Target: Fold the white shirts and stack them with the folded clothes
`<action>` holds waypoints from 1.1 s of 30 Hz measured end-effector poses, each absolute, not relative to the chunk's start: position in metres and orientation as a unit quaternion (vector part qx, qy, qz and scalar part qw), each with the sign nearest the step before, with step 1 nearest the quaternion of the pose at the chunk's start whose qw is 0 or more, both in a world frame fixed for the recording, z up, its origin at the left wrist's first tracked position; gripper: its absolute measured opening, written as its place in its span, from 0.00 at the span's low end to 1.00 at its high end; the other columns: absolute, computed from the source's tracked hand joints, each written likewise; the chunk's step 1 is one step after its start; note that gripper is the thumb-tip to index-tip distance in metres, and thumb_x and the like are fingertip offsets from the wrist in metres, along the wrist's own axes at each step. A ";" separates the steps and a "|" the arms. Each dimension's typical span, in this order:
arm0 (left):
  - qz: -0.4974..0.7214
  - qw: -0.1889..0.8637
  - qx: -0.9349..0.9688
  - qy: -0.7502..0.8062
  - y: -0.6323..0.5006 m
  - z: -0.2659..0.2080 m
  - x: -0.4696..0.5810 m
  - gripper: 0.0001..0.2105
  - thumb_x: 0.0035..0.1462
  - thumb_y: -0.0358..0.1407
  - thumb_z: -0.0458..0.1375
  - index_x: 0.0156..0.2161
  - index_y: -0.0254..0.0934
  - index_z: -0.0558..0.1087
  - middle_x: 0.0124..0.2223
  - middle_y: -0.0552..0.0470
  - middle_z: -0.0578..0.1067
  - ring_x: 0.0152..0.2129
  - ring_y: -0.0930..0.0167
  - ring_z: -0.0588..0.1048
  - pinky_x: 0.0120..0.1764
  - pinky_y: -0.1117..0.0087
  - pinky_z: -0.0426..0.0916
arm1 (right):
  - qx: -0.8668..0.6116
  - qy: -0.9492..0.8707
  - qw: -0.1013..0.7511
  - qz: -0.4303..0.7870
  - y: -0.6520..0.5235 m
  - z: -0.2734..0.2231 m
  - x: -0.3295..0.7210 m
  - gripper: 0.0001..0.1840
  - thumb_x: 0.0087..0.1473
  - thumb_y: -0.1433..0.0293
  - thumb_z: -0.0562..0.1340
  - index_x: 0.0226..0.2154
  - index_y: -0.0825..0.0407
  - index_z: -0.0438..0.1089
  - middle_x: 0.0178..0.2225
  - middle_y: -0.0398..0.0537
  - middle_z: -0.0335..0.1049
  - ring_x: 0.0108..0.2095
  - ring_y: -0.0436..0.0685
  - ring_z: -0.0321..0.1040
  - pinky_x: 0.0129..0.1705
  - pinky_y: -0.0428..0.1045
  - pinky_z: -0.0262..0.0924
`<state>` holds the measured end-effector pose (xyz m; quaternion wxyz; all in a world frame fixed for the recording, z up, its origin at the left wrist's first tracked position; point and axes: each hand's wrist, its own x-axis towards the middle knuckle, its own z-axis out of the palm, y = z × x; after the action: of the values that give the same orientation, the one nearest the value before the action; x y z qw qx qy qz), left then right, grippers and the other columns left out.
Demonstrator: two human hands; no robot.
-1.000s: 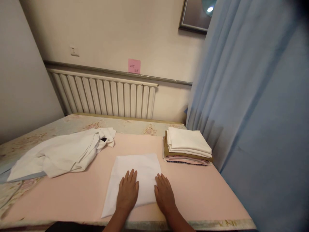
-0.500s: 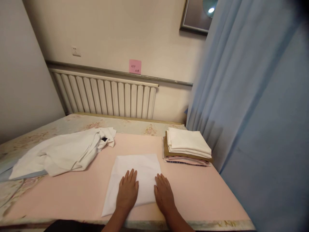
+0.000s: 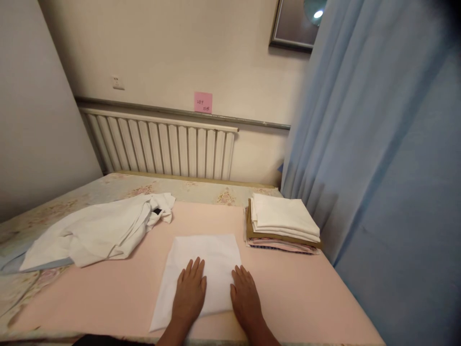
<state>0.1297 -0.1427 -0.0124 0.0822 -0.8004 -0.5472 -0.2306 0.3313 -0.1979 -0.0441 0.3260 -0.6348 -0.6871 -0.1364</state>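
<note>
A white folded cloth lies flat in front of me on a pink sheet. My left hand rests palm down on the cloth's near left part, its fingers stretched out. At the right edge of the cloth lies my right hand, also palm down with straight fingers, partly on the cloth and partly over the pink sheet. Neither hand grips anything.
Several folded garments form a stack at the right, white ones on top. Rumpled white garments lie at the left on the floral bedding. A radiator runs along the back wall; a blue curtain hangs at the right.
Both hands stay flat in nearly the same place on the white cloth. The whole view has shifted slightly, with everything appearing a little lower.
</note>
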 end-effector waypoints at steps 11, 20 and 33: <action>-0.217 0.104 -0.805 -0.542 -0.142 -0.015 0.127 0.22 0.62 0.35 0.45 0.62 0.40 0.61 0.64 0.51 0.62 0.61 0.62 0.58 0.58 0.56 0.57 | -0.616 -0.690 0.359 -0.127 -0.199 -0.049 0.333 0.20 0.59 0.72 0.51 0.53 0.50 0.67 0.56 0.49 0.66 0.60 0.62 0.57 0.60 0.61 0.54; -0.213 0.118 -0.804 -0.542 -0.142 -0.016 0.126 0.23 0.62 0.35 0.46 0.62 0.42 0.61 0.64 0.53 0.62 0.61 0.64 0.58 0.57 0.58 0.59 | -0.587 -0.713 0.360 -0.134 -0.191 -0.070 0.344 0.22 0.59 0.68 0.53 0.55 0.47 0.64 0.57 0.47 0.64 0.58 0.63 0.60 0.56 0.60 0.58; -0.212 0.106 -0.805 -0.544 -0.145 -0.014 0.124 0.25 0.62 0.34 0.47 0.64 0.44 0.56 0.64 0.54 0.61 0.62 0.65 0.56 0.57 0.58 0.59 | -0.533 -0.768 0.317 -0.162 -0.182 -0.092 0.364 0.29 0.54 0.70 0.56 0.60 0.46 0.58 0.57 0.48 0.65 0.55 0.64 0.64 0.51 0.59 0.63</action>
<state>0.1241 -0.1449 -0.0141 0.1060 -0.8050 -0.5438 -0.2122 0.3636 -0.1821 -0.0920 0.3167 -0.5328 -0.7678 -0.1624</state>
